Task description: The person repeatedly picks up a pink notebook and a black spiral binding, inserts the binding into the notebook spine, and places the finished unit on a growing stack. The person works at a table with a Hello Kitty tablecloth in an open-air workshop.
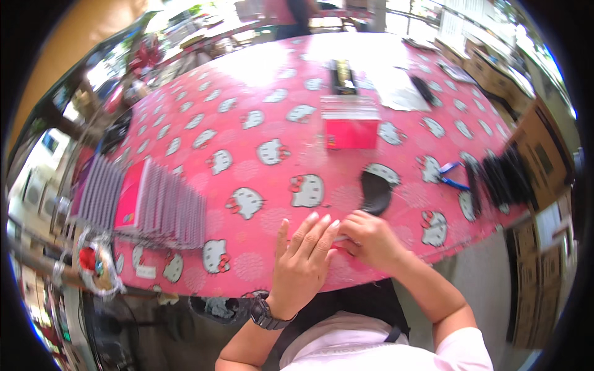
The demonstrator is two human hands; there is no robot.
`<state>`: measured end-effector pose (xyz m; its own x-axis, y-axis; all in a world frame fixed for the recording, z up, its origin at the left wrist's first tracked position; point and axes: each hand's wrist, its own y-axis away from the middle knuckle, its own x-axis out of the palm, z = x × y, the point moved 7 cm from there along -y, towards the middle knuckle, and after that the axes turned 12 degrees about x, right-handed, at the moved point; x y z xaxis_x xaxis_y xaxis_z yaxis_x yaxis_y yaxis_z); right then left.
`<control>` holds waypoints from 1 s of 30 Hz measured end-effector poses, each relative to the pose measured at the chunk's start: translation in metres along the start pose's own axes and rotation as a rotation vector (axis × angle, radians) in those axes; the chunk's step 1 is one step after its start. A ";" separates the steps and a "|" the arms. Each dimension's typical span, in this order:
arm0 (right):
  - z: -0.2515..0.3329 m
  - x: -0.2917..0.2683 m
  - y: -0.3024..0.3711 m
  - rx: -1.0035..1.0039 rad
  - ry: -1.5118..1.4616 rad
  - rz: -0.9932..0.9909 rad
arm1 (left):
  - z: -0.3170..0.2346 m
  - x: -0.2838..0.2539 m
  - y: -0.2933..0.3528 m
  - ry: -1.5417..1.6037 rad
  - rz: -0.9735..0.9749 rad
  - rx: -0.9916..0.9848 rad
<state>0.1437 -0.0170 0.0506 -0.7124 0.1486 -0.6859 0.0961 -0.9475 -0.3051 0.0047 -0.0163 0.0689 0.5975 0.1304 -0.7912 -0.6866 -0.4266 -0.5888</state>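
Observation:
My left hand (303, 253) lies palm down near the table's front edge, fingers stretched out and close together. Right beside its fingertips, my right hand (373, 240) is closed, thumb and fingers pinched around something small and pale that is mostly hidden. Just beyond the right hand lies a black, rounded, curved object (375, 193); its kind is unclear. Farther ahead stands a bright pink box-shaped stack (351, 133) with pale layers on top. Under both hands spreads a pink tablecloth (247, 232) printed with white cat faces.
On the left stand upright rows of thin pink-and-grey pieces (161, 207). Blue-handled pliers (455, 180), several black strips (504, 176) and a cardboard box (543, 154) are at the right. White paper (396, 89) lies farther back. A person (291, 18) stands beyond the table.

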 end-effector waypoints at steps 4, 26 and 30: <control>-0.012 0.019 0.014 0.015 -0.052 0.032 | -0.002 0.023 0.012 0.169 -0.063 -0.068; -0.276 -0.269 0.090 0.765 0.720 -0.719 | 0.002 0.033 -0.005 0.099 -0.120 0.081; -0.215 -0.264 0.070 0.440 0.843 -0.850 | 0.002 0.031 -0.008 0.128 -0.137 0.085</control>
<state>0.4885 -0.0618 0.0681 0.2393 0.7322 -0.6377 -0.5241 -0.4554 -0.7196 0.0276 -0.0072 0.0491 0.7316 0.0650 -0.6786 -0.6247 -0.3347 -0.7055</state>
